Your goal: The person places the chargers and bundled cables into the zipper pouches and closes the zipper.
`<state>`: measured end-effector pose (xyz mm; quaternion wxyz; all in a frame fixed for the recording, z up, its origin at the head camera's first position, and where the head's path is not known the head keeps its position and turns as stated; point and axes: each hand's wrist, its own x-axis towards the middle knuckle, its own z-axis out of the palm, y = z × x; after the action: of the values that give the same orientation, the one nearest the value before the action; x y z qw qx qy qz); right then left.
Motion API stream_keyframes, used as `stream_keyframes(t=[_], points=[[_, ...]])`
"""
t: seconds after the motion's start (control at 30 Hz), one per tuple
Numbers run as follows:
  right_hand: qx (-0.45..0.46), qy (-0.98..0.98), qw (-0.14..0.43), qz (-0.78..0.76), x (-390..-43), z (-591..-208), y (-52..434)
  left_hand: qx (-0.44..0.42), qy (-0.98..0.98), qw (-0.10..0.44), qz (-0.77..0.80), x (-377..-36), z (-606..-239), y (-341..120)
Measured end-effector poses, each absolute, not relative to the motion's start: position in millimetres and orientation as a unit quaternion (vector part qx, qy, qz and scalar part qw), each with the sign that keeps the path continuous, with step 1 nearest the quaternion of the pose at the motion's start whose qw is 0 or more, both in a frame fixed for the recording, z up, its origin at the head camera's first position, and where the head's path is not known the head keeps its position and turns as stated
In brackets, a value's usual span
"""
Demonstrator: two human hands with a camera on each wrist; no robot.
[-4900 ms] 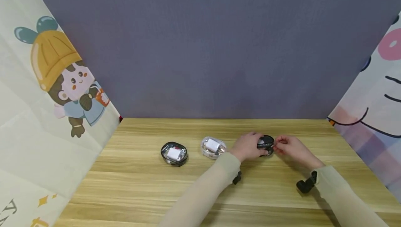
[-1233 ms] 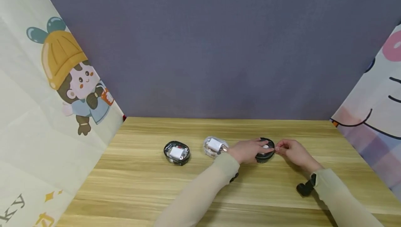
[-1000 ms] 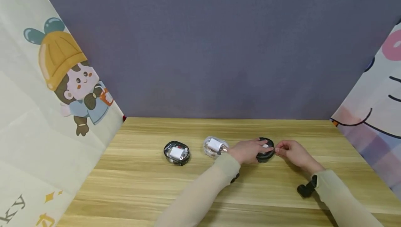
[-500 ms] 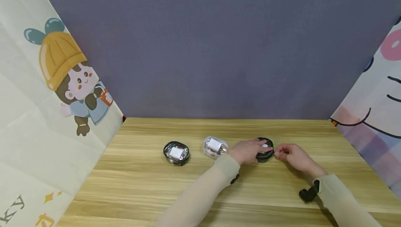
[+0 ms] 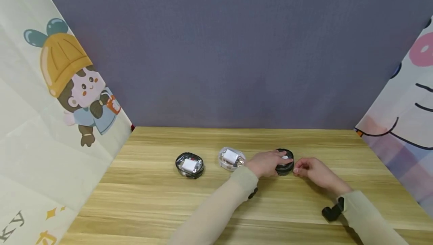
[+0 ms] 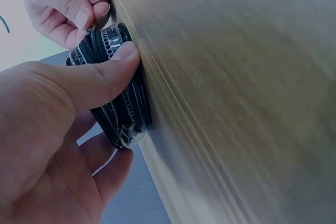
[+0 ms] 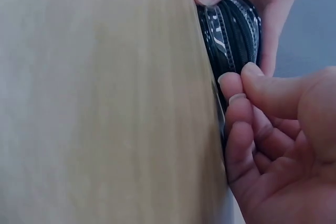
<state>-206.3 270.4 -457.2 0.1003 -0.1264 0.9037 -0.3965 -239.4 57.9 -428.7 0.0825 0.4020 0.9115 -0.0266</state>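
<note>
A small round black zip pouch (image 5: 285,161) sits on the wooden desk (image 5: 236,207), right of centre, with something white showing through its clear top. A zipper track runs around its side wall; in the left wrist view the teeth wrap the rim (image 6: 119,103).

The left hand (image 5: 267,162) steadies the pouch, thumb curled against the side and fingers laid over the top. The right hand (image 5: 309,168) is at the pouch's right edge, thumb and forefinger pinched together on what appears to be the zipper pull (image 7: 234,85), though the pull itself is mostly hidden.

The pouch looks light and soft-walled, likely to squash or slide if pushed, so it probably needs holding by the rim while the zipper tab is worked. The clear top may be slick.

Further left on the desk lie two similar pouches: a clear one (image 5: 231,158) just beside the left wrist, and a black-rimmed one (image 5: 189,165) well apart. Cartoon-printed cloth panels stand at both sides, with a grey wall behind.
</note>
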Motion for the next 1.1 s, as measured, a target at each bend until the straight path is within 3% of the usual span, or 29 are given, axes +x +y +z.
stream_keyframes(t=[0.5,1.1], points=[[-0.132,0.89,0.109,-0.423,-203.4,-460.3,266.0,0.389,0.919,0.068,-0.013,-239.4,-433.9,60.5],[-0.075,0.927,0.037,-0.365,-206.1,-460.7,274.3,0.414,0.91,-0.019,-0.017,-237.4,-432.1,52.1]])
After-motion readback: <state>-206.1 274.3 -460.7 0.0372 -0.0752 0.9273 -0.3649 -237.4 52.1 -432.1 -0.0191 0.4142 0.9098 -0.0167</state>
